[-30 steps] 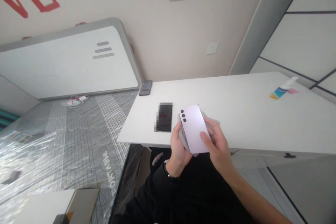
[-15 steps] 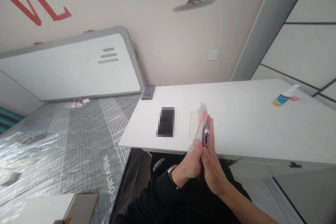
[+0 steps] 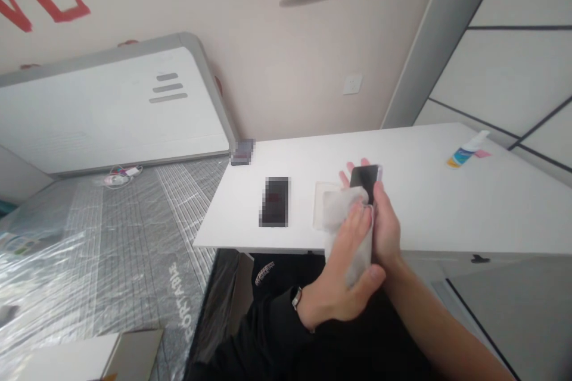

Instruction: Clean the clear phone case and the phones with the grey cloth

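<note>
Black-screened phone lengthwise forward; right hand gripping, left hand flat on cloth.

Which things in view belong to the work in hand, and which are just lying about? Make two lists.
In the work:
phone, in the right hand
cloth, against the phone under the left hand

Apparently just lying about:
bottle, possibly related
clear piece, possibly related
dark slab
blurred corner item
pink item
cable

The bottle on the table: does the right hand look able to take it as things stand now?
Probably not: the right hand holds the phone, and the left hand lies on a cloth over part of it, so neither seems free for the bottle.
</note>
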Demonstrator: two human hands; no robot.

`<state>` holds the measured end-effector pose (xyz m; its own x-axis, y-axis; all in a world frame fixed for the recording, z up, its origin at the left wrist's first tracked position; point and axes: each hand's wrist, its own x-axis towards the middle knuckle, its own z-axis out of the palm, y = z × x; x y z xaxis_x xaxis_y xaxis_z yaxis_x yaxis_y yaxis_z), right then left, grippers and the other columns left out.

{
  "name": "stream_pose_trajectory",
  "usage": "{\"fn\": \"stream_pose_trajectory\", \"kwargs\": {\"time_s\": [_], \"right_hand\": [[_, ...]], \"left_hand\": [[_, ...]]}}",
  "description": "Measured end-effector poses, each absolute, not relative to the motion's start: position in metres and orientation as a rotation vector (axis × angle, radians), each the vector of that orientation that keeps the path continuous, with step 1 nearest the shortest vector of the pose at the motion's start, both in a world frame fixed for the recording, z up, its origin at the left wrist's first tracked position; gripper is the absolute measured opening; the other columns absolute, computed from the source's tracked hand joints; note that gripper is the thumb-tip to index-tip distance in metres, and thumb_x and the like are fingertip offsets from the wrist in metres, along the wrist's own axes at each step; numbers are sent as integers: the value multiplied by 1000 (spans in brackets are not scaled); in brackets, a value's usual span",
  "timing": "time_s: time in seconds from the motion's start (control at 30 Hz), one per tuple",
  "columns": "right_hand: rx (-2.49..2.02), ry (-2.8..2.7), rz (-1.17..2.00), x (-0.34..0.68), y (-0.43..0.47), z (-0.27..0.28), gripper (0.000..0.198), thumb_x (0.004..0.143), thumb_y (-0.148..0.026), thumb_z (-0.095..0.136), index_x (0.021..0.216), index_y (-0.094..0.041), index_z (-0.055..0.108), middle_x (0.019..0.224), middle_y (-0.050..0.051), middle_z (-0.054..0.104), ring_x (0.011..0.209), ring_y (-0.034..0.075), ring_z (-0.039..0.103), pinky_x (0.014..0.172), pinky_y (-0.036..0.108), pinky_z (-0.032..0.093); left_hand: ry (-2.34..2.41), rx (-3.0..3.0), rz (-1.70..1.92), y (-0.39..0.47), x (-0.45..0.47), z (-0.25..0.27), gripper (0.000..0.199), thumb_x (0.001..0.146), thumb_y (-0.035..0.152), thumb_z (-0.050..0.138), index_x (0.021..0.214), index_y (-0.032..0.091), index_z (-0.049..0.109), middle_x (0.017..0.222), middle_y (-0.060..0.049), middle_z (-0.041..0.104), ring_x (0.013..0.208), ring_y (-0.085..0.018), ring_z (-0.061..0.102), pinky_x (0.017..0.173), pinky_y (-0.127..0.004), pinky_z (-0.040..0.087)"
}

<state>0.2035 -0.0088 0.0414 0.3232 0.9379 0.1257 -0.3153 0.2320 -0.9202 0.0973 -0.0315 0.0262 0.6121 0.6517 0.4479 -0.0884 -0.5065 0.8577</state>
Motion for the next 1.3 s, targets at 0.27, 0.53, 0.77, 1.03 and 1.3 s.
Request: {"fn": "stream_pose_trajectory", "kwargs": {"time_s": [0.27,0.53,0.77,1.03,1.3], "right_hand": [[-740,-551,1085,256,55,47,44,72,-24,69,115,-35,70,108,-4,77,118,22,72,114,44,51],[-889,-750,1398,251,90,12,47,70,-19,73,114,-34,64,131,1,75,132,27,66,106,50,57],[-1045,-1266,1227,267,95,7,55,66,-34,89,115,-27,67,127,9,75,119,32,70,108,56,51],[-1290,-1663,932,274,96,-5,46,68,-38,87,105,-25,63,111,6,71,104,31,67,99,52,53],[-1364,-1859,609,270,85,-19,50,83,-41,75,128,-24,59,135,14,62,131,35,55,116,56,42]], "left_hand": [[664,1802,965,-49,58,22,45,98,9,39,134,23,64,102,-6,76,93,-19,72,89,-33,57],[1420,2372,754,-31,42,5,35,98,33,61,131,23,63,107,-8,66,98,-27,65,85,-40,54],[1689,2588,668,-4,54,-13,60,95,53,68,139,14,55,112,-10,69,99,-29,68,82,-39,55],[1674,2515,695,3,56,-11,49,91,53,73,126,19,64,108,-6,71,97,-25,70,79,-35,55],[1687,2493,706,4,56,-13,47,90,51,75,124,21,64,106,-5,71,98,-24,70,80,-35,54]]}}
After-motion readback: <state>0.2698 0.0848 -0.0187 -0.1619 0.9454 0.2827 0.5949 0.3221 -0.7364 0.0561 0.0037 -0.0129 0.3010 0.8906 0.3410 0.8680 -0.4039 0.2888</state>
